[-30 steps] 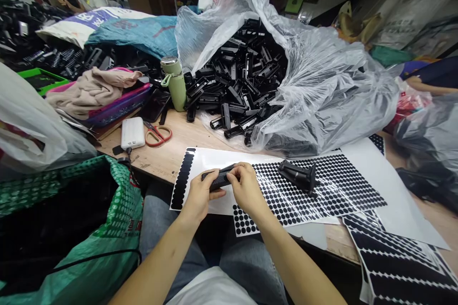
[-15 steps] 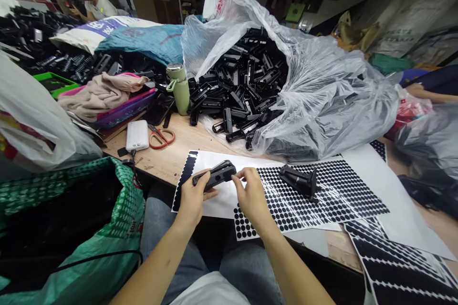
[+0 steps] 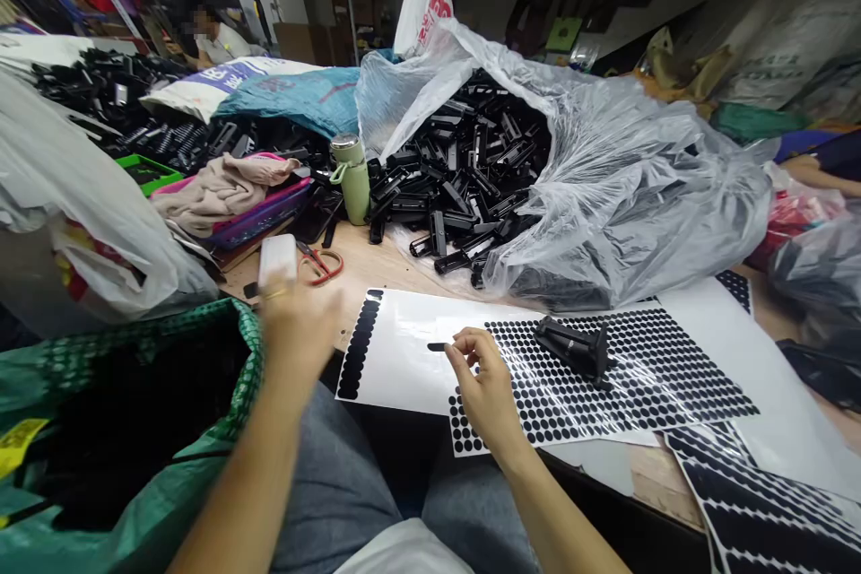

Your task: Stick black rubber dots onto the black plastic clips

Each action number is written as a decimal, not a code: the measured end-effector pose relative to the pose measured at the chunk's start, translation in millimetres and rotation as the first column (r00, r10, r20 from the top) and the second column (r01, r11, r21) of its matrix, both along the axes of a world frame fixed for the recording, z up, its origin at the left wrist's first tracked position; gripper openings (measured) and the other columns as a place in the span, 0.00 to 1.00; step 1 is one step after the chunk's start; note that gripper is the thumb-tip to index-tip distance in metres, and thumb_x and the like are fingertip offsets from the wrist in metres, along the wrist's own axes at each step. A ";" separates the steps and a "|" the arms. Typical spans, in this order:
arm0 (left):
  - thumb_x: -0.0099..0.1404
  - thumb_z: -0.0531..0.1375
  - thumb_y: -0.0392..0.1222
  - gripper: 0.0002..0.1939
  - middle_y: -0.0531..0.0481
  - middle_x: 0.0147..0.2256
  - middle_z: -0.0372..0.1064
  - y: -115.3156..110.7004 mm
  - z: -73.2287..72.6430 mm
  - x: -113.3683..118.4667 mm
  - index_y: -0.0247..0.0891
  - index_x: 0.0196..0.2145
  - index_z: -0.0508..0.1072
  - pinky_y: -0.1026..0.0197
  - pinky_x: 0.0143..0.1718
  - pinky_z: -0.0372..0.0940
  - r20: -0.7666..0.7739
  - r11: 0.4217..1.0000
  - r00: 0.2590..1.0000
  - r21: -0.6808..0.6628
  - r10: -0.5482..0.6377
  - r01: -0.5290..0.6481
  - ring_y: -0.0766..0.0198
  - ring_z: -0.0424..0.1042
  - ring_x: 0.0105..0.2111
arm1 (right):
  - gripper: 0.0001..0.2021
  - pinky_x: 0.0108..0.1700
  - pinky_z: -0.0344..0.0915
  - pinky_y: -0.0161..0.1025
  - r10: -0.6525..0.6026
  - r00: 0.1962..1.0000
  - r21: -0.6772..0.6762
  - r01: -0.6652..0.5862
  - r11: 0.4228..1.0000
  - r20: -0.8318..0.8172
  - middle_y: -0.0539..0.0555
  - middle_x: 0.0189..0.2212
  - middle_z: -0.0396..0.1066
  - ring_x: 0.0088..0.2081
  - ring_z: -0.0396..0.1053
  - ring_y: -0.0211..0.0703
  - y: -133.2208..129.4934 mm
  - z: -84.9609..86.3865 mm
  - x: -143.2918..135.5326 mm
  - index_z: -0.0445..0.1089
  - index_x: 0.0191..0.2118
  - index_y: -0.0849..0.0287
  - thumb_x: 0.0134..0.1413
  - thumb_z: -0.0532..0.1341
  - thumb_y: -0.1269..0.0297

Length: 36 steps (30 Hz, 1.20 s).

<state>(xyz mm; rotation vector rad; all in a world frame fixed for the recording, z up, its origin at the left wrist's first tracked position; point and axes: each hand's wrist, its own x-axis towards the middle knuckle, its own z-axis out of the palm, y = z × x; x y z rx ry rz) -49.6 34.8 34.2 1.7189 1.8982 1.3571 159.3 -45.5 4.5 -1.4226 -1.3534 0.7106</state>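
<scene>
My right hand (image 3: pixel 479 377) pinches a small black sticker strip (image 3: pixel 436 347) between thumb and finger, over a white backing sheet (image 3: pixel 404 350) with a column of black stickers along its left side. Smeared by motion, my left hand (image 3: pixel 296 323) is at the table's left edge, near a white power bank (image 3: pixel 278 258) and the green bag; its fingers are too blurred to read. To the right of my right hand, a black plastic holder (image 3: pixel 575 348) rests on a sheet of round black stickers (image 3: pixel 646 372).
Many black plastic parts (image 3: pixel 464 170) spill from a large clear bag (image 3: pixel 646 188). Red-handled scissors (image 3: pixel 321 265), a green bottle (image 3: pixel 351 179) and a basket with cloth (image 3: pixel 229 188) stand at left. An open green bag (image 3: pixel 221 359) sits beside my legs. A person (image 3: pixel 219 40) is far back.
My left hand has moved left, away from my right hand, and the black plastic part it held is out of sight. My right hand now holds the sticker strip in clear view.
</scene>
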 end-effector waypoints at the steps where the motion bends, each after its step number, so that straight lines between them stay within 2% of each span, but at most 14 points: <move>1: 0.53 0.62 0.41 0.21 0.37 0.53 0.58 24.8 -9.9 32.6 0.34 0.46 0.68 0.47 0.57 0.46 -0.018 0.981 0.981 -0.015 -0.194 0.194 0.46 0.51 0.57 | 0.08 0.36 0.58 0.38 -0.011 1.000 -0.003 0.011 1.000 0.000 0.54 0.35 0.63 0.37 0.61 0.41 -2.2 -1.4 2.8 0.61 0.29 0.56 0.56 0.53 0.60; 2: 0.54 0.61 0.38 0.17 0.37 0.51 0.61 48.0 -19.9 65.0 0.34 0.43 0.70 0.50 0.57 0.46 0.002 0.920 0.922 -0.062 -0.387 0.386 0.49 0.53 0.56 | 0.08 0.36 0.58 0.38 -0.026 1.000 -0.003 0.026 1.000 0.001 0.54 0.35 0.63 0.37 0.61 0.41 -4.2 -2.6 6.3 0.61 0.29 0.56 0.56 0.53 0.61; 3: 0.53 0.61 0.35 0.15 0.37 0.51 0.61 68.3 -29.2 95.1 0.33 0.40 0.71 0.52 0.58 0.45 0.060 0.852 0.859 -0.114 -0.508 0.511 0.51 0.53 0.56 | 0.07 0.37 0.58 0.38 -0.044 0.999 -0.002 0.044 0.999 0.002 0.53 0.35 0.63 0.37 0.61 0.41 -6.1 -3.7 10.5 0.61 0.29 0.56 0.56 0.53 0.61; 6: 0.48 0.62 0.28 0.07 0.36 0.48 0.64 106.7 -48.7 154.8 0.33 0.27 0.72 0.51 0.57 0.44 0.147 0.797 0.811 -0.153 -0.566 0.584 0.49 0.52 0.56 | 0.08 0.37 0.58 0.37 -0.098 0.995 -0.031 0.098 0.995 -0.013 0.53 0.35 0.63 0.37 0.61 0.41 -10.6 -7.7 25.6 0.61 0.29 0.56 0.55 0.54 0.60; 8: 0.48 0.61 0.26 0.06 0.35 0.46 0.66 115.5 -54.4 163.5 0.34 0.21 0.69 0.49 0.57 0.45 0.208 0.799 0.813 -0.169 -0.543 0.577 0.47 0.52 0.56 | 0.09 0.36 0.59 0.37 -0.121 0.991 -0.079 0.117 0.990 -0.048 0.53 0.34 0.63 0.36 0.61 0.41 -12.0 -10.2 36.0 0.61 0.28 0.56 0.55 0.54 0.58; 11: 0.52 0.58 0.30 0.07 0.39 0.40 0.68 108.8 -55.6 142.5 0.35 0.19 0.66 0.50 0.54 0.52 0.325 0.800 0.809 -0.200 -0.490 0.565 0.50 0.59 0.52 | 0.10 0.36 0.59 0.38 -0.149 0.979 -0.137 0.130 0.982 -0.140 0.53 0.34 0.64 0.35 0.62 0.41 -8.9 -11.4 47.6 0.62 0.29 0.57 0.53 0.56 0.56; 15: 0.58 0.52 0.36 0.08 0.43 0.31 0.70 68.5 -48.1 95.6 0.33 0.24 0.67 0.50 0.38 0.68 0.532 0.759 0.756 -0.287 -0.381 0.585 0.56 0.70 0.37 | 0.11 0.41 0.59 0.40 -0.158 0.952 -0.151 0.122 0.981 -0.262 0.55 0.37 0.66 0.42 0.63 0.45 7.7 -8.2 50.0 0.62 0.26 0.58 0.49 0.58 0.55; 18: 0.58 0.53 0.36 0.06 0.43 0.29 0.70 31.1 -38.5 71.7 0.31 0.27 0.68 0.50 0.32 0.71 0.839 0.644 0.537 -0.363 -0.088 0.673 0.58 0.72 0.31 | 0.12 0.42 0.59 0.40 -0.143 0.938 -0.149 0.100 0.984 -0.315 0.56 0.36 0.67 0.46 0.62 0.47 21.9 -6.8 42.8 0.62 0.22 0.58 0.48 0.59 0.56; 20: 0.57 0.55 0.35 0.04 0.43 0.29 0.70 12.6 -32.6 64.5 0.30 0.27 0.68 0.50 0.33 0.71 0.913 0.606 0.394 -0.375 0.109 0.701 0.58 0.73 0.30 | 0.12 0.39 0.60 0.39 -0.145 0.929 -0.174 0.089 0.981 -0.341 0.56 0.35 0.68 0.43 0.63 0.46 27.2 -7.6 36.5 0.63 0.22 0.58 0.46 0.60 0.56; 21: 0.57 0.56 0.34 0.04 0.42 0.29 0.71 6.1 -30.2 63.1 0.30 0.27 0.68 0.49 0.34 0.71 0.918 0.607 0.367 -0.377 0.146 0.700 0.58 0.73 0.30 | 0.12 0.37 0.60 0.38 -0.148 0.923 -0.192 0.084 0.978 -0.354 0.56 0.36 0.68 0.40 0.64 0.44 28.1 -8.2 33.7 0.64 0.22 0.59 0.45 0.60 0.56; 24: 0.57 0.56 0.33 0.04 0.43 0.30 0.71 -4.3 -26.4 63.4 0.30 0.27 0.69 0.48 0.36 0.71 0.931 0.620 0.332 -0.350 0.150 0.702 0.58 0.73 0.31 | 0.12 0.31 0.58 0.36 -0.155 0.906 -0.221 0.070 0.973 -0.394 0.54 0.38 0.68 0.28 0.62 0.36 25.9 -10.3 28.1 0.65 0.23 0.59 0.44 0.61 0.55; 26: 0.57 0.57 0.33 0.03 0.45 0.30 0.70 -7.2 -25.9 64.8 0.30 0.26 0.69 0.46 0.37 0.70 0.940 0.627 0.315 -0.323 0.128 0.709 0.59 0.73 0.32 | 0.12 0.28 0.57 0.35 -0.158 0.890 -0.227 0.064 0.972 -0.427 0.52 0.35 0.68 0.23 0.57 0.32 22.4 -11.3 26.6 0.65 0.24 0.59 0.44 0.61 0.55; 30: 0.57 0.57 0.34 0.05 0.46 0.29 0.69 -11.7 -26.6 65.7 0.31 0.25 0.69 0.45 0.38 0.70 0.946 0.616 0.313 -0.297 0.085 0.729 0.58 0.72 0.33 | 0.11 0.27 0.55 0.34 -0.152 0.863 -0.211 0.054 0.976 -0.482 0.48 0.27 0.63 0.22 0.53 0.30 16.0 -13.7 25.6 0.64 0.25 0.59 0.45 0.61 0.56; 36: 0.58 0.56 0.35 0.07 0.46 0.30 0.68 -17.3 -27.2 63.7 0.31 0.25 0.70 0.46 0.37 0.70 0.940 0.610 0.337 -0.295 0.049 0.735 0.58 0.71 0.34 | 0.10 0.28 0.55 0.34 -0.157 0.867 -0.218 0.057 0.974 -0.472 0.47 0.25 0.60 0.23 0.53 0.32 11.3 -16.2 23.7 0.65 0.28 0.58 0.45 0.62 0.56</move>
